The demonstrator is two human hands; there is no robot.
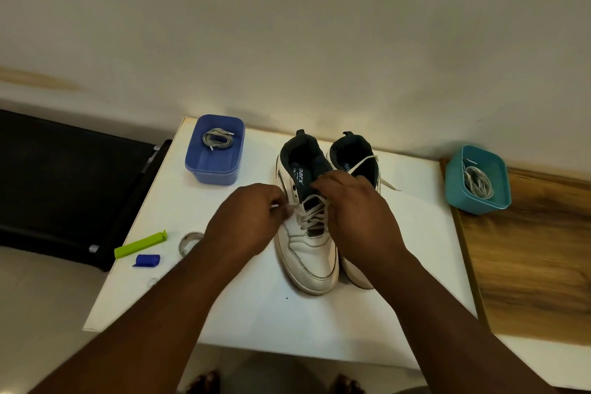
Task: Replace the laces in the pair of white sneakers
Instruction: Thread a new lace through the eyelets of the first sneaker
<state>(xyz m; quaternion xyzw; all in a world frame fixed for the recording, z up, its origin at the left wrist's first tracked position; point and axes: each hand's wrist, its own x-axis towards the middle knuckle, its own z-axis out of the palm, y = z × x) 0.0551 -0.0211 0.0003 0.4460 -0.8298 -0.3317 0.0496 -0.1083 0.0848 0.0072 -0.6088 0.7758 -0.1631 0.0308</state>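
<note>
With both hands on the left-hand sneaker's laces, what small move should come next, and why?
Probably draw the lace end pinched in the left hand out sideways while the right hand steadies the sneaker: its lace is still crossed through the lower eyelets.

Two bare forearms are coming in from the lower left and lower right of the frame, no sleeves showing anywhere. Bare left hand (246, 221) and bare right hand (355, 217) are wearing no gloves. Two bare feet are showing at the bottom edge, too cropped to say more.
</note>
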